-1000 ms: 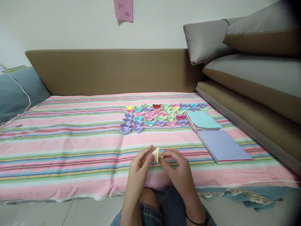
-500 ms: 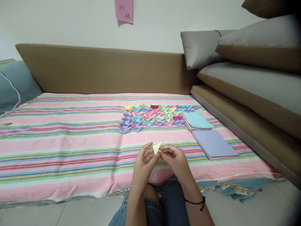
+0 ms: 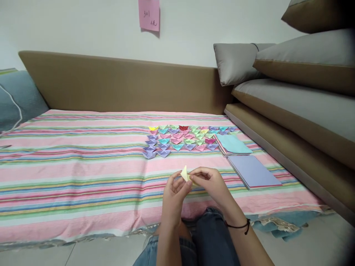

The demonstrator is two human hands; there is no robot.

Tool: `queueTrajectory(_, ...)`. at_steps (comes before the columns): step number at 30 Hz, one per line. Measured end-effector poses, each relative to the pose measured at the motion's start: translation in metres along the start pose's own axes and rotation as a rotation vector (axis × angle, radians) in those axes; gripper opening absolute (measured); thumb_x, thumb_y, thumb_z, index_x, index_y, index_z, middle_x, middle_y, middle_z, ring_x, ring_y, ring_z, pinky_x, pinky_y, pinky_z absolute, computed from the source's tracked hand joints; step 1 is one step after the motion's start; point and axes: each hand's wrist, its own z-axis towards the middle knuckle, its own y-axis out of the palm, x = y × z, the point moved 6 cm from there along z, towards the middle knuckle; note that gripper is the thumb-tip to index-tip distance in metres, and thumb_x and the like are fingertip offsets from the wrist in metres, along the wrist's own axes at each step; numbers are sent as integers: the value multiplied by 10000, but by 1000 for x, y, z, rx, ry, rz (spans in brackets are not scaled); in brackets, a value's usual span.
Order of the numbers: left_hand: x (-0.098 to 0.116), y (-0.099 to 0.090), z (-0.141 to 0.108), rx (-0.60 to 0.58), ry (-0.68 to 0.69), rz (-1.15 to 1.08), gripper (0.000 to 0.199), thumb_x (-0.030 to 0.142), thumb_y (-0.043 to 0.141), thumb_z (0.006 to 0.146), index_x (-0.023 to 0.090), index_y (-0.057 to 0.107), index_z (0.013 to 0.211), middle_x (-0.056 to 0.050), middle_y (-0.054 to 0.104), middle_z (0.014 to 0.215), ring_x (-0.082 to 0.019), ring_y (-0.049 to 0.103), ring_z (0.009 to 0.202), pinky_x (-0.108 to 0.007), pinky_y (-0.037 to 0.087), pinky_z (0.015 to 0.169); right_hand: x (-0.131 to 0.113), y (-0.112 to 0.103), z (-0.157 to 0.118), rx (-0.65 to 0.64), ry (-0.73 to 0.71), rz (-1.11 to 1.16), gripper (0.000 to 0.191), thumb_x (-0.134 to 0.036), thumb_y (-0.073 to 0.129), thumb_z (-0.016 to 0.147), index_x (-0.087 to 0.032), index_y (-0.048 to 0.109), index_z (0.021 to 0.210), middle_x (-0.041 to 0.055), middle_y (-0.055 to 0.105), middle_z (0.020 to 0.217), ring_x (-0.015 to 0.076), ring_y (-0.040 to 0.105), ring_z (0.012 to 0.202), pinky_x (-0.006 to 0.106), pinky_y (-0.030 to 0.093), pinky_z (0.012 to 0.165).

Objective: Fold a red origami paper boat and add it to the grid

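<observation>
A small pale yellow folded paper (image 3: 185,174) is held between my two hands, above the near part of the striped cloth. My left hand (image 3: 176,190) grips its left side with thumb and fingers, one pointed corner sticking up. On the other side, my right hand (image 3: 206,179) pinches the paper's right part between thumb and fingertips; some of the paper is hidden there. Beyond my hands, several rows of folded paper boats (image 3: 177,141) in purple, pink, green, blue, red and yellow rest on the cloth.
Right of the boats lie a stack of light blue paper squares (image 3: 233,143) and a stack of purple ones (image 3: 255,171). Grey-brown cushions (image 3: 299,96) pile up along the right side. A brown backboard (image 3: 124,85) stands behind the striped cloth (image 3: 83,170).
The yellow paper has turned in my fingers and its right part now shows under my right hand. Both hands have shifted slightly right in the picture, and the view has tilted a little.
</observation>
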Motion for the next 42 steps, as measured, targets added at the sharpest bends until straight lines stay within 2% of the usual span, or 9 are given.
queueTrajectory(3, 1, -3, -2, 79, -3, -8, 592, 332, 731, 678, 179, 473, 1188, -113, 613, 1085, -205, 611, 965, -310, 510, 779, -7, -3, 15, -33, -57, -130, 123, -253, 655, 690, -149, 695, 742, 58, 703, 725, 192, 652, 683, 288, 510, 614)
queueTrajectory(6, 4, -10, -4, 180, -8, 46, 560, 407, 684, 712, 181, 498, 1189, -143, 548, 1222, -241, 576, 1052, -306, 509, 759, -18, -9, 47, -24, -204, -353, 131, -203, 645, 691, -149, 694, 799, 58, 711, 759, 199, 667, 713, 304, 522, 653)
queueTrajectory(8, 5, -12, -3, 187, 2, 97, 513, 433, 677, 708, 166, 552, 1128, -143, 566, 1203, -244, 573, 1047, -289, 502, 738, -19, -4, 73, -70, -319, -604, 150, -126, 617, 691, -158, 696, 814, 34, 707, 700, 183, 668, 690, 295, 512, 677)
queueTrajectory(12, 0, -11, 1, 122, 13, 149, 431, 464, 664, 705, 155, 607, 1001, -121, 639, 1056, -215, 597, 926, -279, 488, 694, -3, 5, 118, -86, -402, -741, 135, -85, 634, 675, -178, 712, 733, 42, 711, 744, 194, 642, 751, 309, 466, 732)
queueTrajectory(15, -5, -11, 3, 92, 15, 195, 401, 480, 645, 717, 162, 618, 960, -110, 663, 997, -203, 605, 857, -284, 472, 687, 13, 11, 135, -89, -444, -811, 134, -97, 641, 687, -191, 717, 745, 43, 697, 723, 209, 609, 780, 314, 442, 726)
queueTrajectory(22, -5, -15, 1, 148, 10, 240, 405, 498, 647, 699, 174, 638, 943, -118, 679, 1023, -236, 621, 885, -309, 459, 731, 24, 5, 152, -61, -482, -872, 136, -125, 620, 741, -172, 715, 827, 69, 654, 797, 197, 581, 778, 309, 437, 721)
queueTrajectory(29, -5, -14, -4, 160, -18, 203, 376, 478, 652, 699, 186, 644, 936, -113, 687, 1014, -234, 622, 881, -311, 462, 748, 25, 14, 152, -186, -515, -920, 151, -106, 639, 728, -205, 725, 804, 45, 621, 809, 177, 572, 797, 272, 437, 703)
queueTrajectory(36, -6, -17, -2, 180, -10, 198, 384, 480, 669, 684, 185, 647, 928, -106, 692, 991, -222, 626, 851, -294, 457, 735, 25, 17, 158, -227, -537, -974, 141, -97, 680, 699, -222, 728, 744, 41, 601, 831, 180, 564, 793, 287, 424, 705)
queueTrajectory(42, -4, -17, -2, 175, 4, 213, 391, 498, 660, 685, 188, 649, 923, -107, 693, 986, -228, 626, 858, -301, 459, 743, 24, 20, 157, -224, -534, -1000, 159, -80, 661, 689, -198, 725, 775, 59, 622, 826, 197, 567, 819, 298, 426, 718)
